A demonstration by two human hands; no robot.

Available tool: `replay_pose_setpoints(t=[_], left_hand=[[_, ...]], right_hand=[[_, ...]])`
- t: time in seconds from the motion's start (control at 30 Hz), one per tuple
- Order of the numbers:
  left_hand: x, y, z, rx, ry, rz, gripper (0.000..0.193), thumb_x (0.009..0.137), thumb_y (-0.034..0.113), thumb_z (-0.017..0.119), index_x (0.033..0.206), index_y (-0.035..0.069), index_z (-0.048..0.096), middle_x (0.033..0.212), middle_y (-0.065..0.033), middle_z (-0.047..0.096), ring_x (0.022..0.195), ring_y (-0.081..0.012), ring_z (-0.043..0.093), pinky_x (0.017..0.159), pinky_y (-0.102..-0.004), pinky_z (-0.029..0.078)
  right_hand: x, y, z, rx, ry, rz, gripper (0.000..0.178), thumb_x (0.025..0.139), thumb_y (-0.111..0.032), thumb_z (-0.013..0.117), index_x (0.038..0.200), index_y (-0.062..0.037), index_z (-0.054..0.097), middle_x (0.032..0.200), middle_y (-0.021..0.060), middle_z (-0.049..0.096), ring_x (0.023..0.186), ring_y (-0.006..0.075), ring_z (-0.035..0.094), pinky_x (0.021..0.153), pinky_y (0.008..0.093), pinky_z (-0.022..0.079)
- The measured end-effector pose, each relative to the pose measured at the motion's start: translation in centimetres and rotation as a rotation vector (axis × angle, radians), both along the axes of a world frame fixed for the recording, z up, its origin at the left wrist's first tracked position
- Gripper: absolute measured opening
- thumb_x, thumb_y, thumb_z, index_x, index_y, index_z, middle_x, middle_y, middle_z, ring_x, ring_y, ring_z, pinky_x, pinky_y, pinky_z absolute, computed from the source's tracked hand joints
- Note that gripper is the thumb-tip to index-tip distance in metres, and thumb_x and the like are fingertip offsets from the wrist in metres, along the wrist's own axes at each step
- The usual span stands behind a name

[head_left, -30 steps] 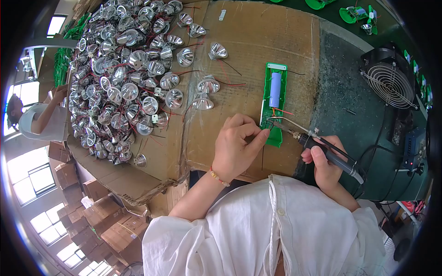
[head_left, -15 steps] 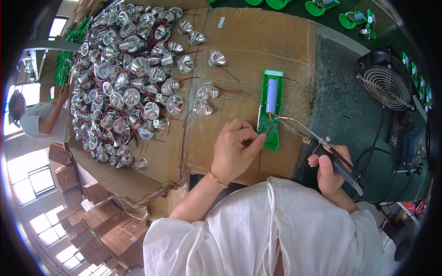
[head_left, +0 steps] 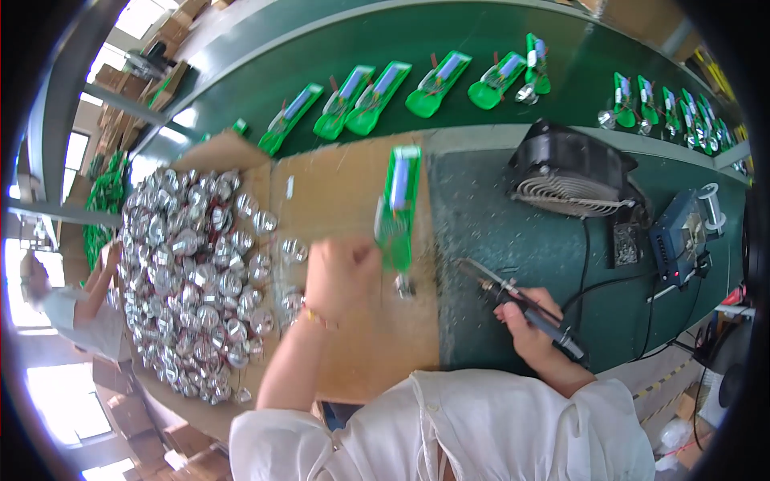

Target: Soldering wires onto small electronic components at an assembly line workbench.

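Observation:
A green plastic lamp housing (head_left: 399,228) with a purple battery cell (head_left: 400,183) lies on the cardboard-covered bench in front of me. Just below it sits a small silver reflector cup (head_left: 404,286). My left hand (head_left: 341,276), smeared by motion, is beside the housing's lower left part with its fingers curled in; what they hold, if anything, is not visible. To the right, my right hand (head_left: 533,321) grips a black-handled soldering iron (head_left: 547,323) with a thin metal tube along it. Its tip is apart from the housing, over the dark green mat.
A heap of silver reflector cups (head_left: 188,280) fills the left. Beyond the bench, a green conveyor (head_left: 241,88) carries several lamp housings (head_left: 441,82). At the right are a black fan (head_left: 565,172), a blue soldering station (head_left: 674,240) and cables. A person (head_left: 76,309) works at far left.
The view has swung, showing more of the conveyor. The soldering iron has moved away from the housing. My left hand has moved left of the board, and a reflector now shows below the housing.

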State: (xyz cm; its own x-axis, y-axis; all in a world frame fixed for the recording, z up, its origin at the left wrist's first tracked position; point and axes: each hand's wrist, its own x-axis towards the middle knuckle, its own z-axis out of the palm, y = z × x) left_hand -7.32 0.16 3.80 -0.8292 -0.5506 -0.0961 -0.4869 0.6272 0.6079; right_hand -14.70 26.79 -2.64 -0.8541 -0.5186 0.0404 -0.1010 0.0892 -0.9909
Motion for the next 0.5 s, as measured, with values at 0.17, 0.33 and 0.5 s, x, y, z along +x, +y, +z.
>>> replay_pose_setpoints(t=[0.17, 0.33, 0.5], left_hand=[[-15.5, -8.8, 0.8, -0.287, 0.088, -0.125, 0.016, 0.070, 0.018, 0.055, 0.068, 0.007, 0.066, 0.063, -0.0152, 0.060, 0.060, -0.0310, 0.061, 0.058, -0.0370, 0.049], [-27.3, -13.4, -0.8, -0.360, 0.069, -0.050, 0.014, 0.072, 0.015, 0.055, 0.073, 0.010, 0.068, 0.072, -0.0155, 0.063, 0.070, -0.0323, 0.062, 0.068, -0.0382, 0.051], [-28.9, -12.2, -3.5, -0.584, 0.336, -0.069, 0.028, 0.077, 0.016, 0.061, 0.105, 0.013, 0.059, 0.110, -0.0100, 0.056, 0.095, -0.0291, 0.056, 0.077, -0.0371, 0.047]], right_hand=[[0.1, -0.7, -2.1, -0.017, 0.001, -0.057, 0.019, 0.074, -0.009, 0.068, 0.086, -0.0007, 0.056, 0.066, 0.0081, 0.063, 0.056, 0.0125, 0.060, 0.052, 0.0250, 0.047], [-0.7, -0.5, -2.2, -0.087, 0.109, 0.018, 0.023, 0.070, -0.007, 0.070, 0.087, 0.0005, 0.056, 0.061, 0.0093, 0.058, 0.049, 0.0168, 0.057, 0.045, 0.0264, 0.045], [-1.3, -1.0, -1.6, -0.126, 0.102, 0.023, 0.025, 0.068, -0.004, 0.071, 0.088, 0.0002, 0.055, 0.062, 0.0086, 0.059, 0.049, 0.0167, 0.058, 0.044, 0.0253, 0.044]])
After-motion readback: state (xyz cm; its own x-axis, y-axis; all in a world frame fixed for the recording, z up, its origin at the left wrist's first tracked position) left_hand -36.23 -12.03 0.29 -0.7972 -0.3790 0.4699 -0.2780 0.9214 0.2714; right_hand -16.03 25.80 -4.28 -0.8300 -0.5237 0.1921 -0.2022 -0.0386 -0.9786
